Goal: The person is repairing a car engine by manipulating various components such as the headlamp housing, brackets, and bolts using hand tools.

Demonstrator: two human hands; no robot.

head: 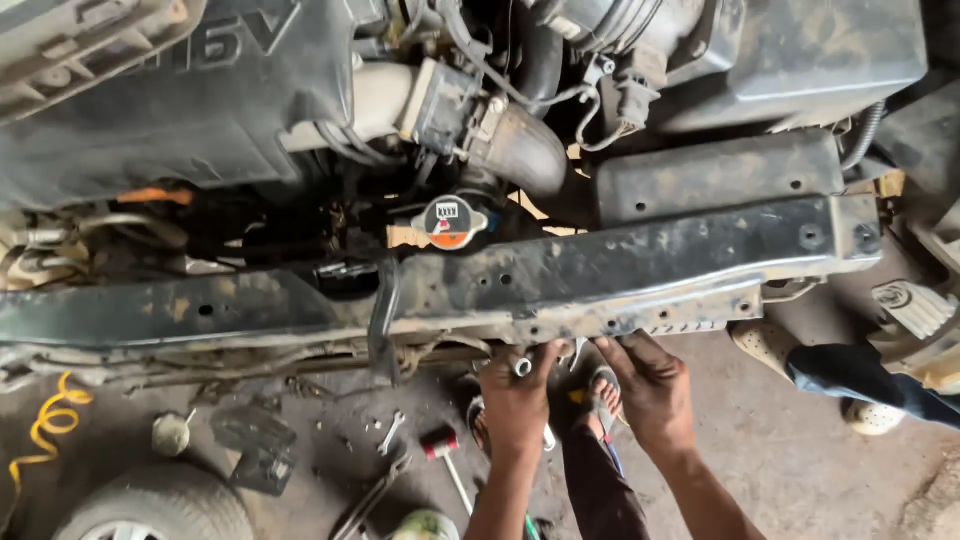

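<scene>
Both hands work under the worn black steel front crossmember [640,262] of an open engine bay.
Left hand [517,395] clamped on a small silver socket tool [522,366]; right hand [652,385] fingers curled against the beam's underside, grip unclear; next seems a steady turn.

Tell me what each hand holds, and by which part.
Left hand grips a shiny metal socket tool around its shaft, below the head. Right hand: cannot tell whether it holds anything.
</scene>
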